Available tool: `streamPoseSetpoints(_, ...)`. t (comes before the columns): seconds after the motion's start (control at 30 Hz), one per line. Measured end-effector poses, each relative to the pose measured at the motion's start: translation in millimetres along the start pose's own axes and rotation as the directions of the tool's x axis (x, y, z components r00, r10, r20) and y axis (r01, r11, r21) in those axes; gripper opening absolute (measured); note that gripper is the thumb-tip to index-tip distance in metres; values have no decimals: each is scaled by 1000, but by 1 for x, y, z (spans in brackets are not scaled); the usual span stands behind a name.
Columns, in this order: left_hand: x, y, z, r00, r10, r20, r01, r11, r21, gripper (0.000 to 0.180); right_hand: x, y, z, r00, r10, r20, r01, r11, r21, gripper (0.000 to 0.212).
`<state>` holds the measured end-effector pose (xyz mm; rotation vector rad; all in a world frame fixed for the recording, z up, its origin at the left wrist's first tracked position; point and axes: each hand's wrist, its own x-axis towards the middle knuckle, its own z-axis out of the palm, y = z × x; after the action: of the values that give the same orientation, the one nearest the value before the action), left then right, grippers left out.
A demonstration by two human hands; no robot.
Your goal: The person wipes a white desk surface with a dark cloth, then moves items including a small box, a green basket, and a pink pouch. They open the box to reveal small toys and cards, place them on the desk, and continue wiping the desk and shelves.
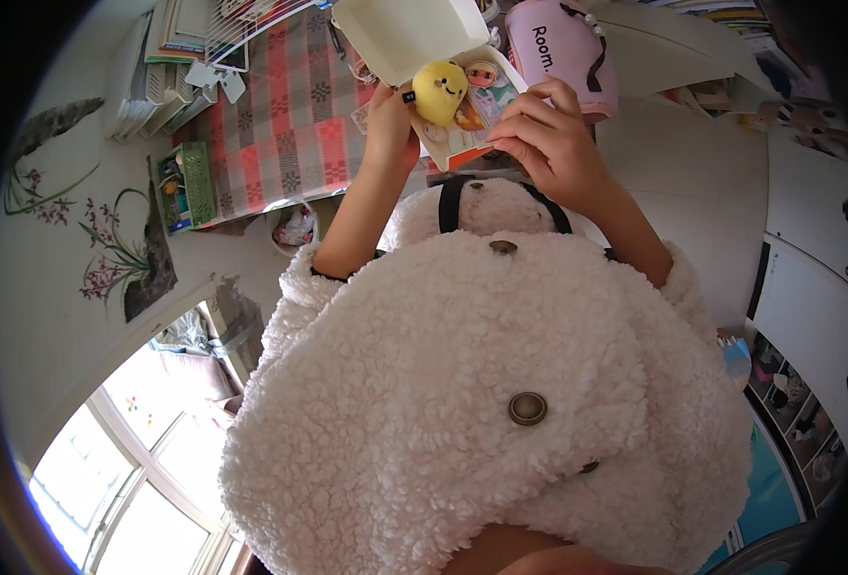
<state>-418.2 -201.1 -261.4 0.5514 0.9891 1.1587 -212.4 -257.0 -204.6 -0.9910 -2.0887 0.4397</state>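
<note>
The left hand (392, 125) grasps the left side of a white hinged-lid carton (432, 151); the right hand (544, 134) curls its fingers at the right rim, though whether they pinch it I cannot tell. A yellow plush toy (438, 93) and colourful cards (491, 101) lie inside, none lifted out. Beyond, the lid (403, 40) is already open, not yet closed.

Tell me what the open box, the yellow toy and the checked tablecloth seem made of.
Open box: likely matte cardboard, from its thin, flat, pale panels, though plastic is possible.
Yellow toy: probably soft plush, given its rounded, dull surface without hard glints.
Checked tablecloth: maybe woven cloth, judging by its muted pattern, but a printed plastic sheet can't be ruled out.
</note>
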Motion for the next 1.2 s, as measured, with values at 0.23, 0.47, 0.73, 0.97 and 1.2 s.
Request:
streamPoseSetpoints(0.23,1,-2,-5,999,28,20,-28,999,23,35,-4,-4,0,989,83,-118,-72,993,92,5)
streamPoseSetpoints(0.47,3,16,-40,981,103,-165,-93,993,69,35,-79,57,53,869,495,-21,-479,851,215,22)
streamPoseSetpoints(0.73,0,27,-60,974,68,-214,-47,994,100,31,-117,141,197,875,315,367,-273,948,-163,42)
streamPoseSetpoints(0.97,1,30,-62,984,38,-171,-25,997,79,30,-52,83,141,778,448,-441,-397,894,209,45)
streamPoseSetpoints(1.2,4,16,-50,995,-86,-46,90,993,73,29,41,10,47,994,-26,110,7,986,168,41)
